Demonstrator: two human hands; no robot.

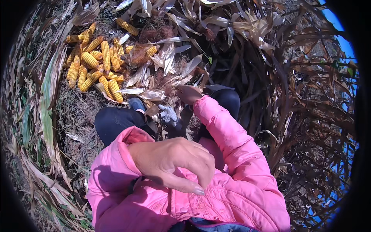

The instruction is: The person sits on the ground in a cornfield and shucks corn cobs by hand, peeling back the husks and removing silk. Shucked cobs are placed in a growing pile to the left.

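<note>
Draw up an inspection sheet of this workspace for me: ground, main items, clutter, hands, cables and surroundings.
Surface: ground strewn with dry plant litter.
Job's things: husked yellow corn cobs in a loose heap at upper left, one lying apart above it; pale dry husks to the heap's right.
Clutter: grey glove-like item lying between the legs.
Left hand: bare left hand raised before the pink jacket, fingers loosely curled, nothing seen in it.
Right hand: bare right hand at the husks beside the right knee; its grip cannot be told.
Cables: nothing seen.
Surroundings: dry corn leaves crowding the right side.
</note>
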